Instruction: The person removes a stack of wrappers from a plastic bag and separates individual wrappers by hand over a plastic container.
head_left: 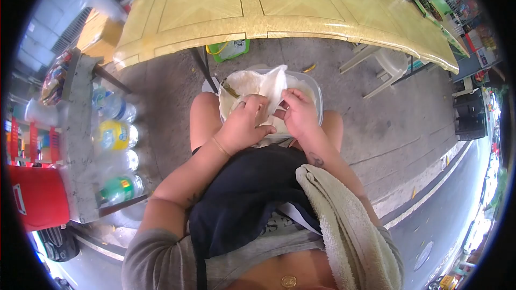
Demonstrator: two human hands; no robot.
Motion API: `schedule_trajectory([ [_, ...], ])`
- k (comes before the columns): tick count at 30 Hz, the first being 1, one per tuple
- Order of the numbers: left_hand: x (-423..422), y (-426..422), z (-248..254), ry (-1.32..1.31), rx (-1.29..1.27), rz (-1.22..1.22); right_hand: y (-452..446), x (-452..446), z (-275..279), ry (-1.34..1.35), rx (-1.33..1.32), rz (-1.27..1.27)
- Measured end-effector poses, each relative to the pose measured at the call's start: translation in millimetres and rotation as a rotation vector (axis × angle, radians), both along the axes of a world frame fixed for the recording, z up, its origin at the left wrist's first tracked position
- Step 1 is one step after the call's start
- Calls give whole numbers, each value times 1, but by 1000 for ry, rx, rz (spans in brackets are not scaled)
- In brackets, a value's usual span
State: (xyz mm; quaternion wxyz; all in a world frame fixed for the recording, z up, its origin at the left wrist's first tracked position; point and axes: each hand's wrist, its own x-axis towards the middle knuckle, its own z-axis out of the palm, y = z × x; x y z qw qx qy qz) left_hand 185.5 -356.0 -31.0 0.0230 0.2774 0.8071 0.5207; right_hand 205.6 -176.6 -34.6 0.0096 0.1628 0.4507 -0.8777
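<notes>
While the bench (pixel 301 0) is stretching ahead of the left grip (pixel 247 118) and right grip (pixel 299 115), forward lifting may be risking a bump; room is opening sideways. The tub (pixel 321 99) is sitting beneath both. Uneven pulling could be tearing the white sheet (pixel 278 81), which the right is pinching; the left's closure isn't showing clearly.

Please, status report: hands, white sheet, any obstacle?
Left hand over tub. Right hand at white sheet. Sheet's edge raised. Nothing seen blocking hands.
</notes>
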Motion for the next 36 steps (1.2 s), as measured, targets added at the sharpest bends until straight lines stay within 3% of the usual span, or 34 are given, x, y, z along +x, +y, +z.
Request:
schedule_trajectory([
  [2,0,3,-6,136,-39,33,2,-1,0,3,-31,-35],
  [6,-4,-2,6,-246,105,100,-1,-2,10,123,-21,-11],
  [8,-6,-3,21,-564,159,154,-3,-2,9,80,142,47],
  [11,-5,-4,20,-698,301,201,-6,2,-4,45,420,191],
  [15,-10,-9,19,-654,311,212,-13,9,-6,234,611,225],
  [21,-14,-10,12,-682,362,179,-29,14,24,202,1028,263],
  [24,-12,-12,18,-882,510,73,-27,8,7,53,756,189],
  [27,-13,-13,17,-837,414,12,-23,8,5,18,504,166],
  [33,-11,-11,22,-715,242,51,-19,6,-7,28,427,199],
  [36,-11,-11,21,-860,394,92,-19,4,-16,78,413,138],
])
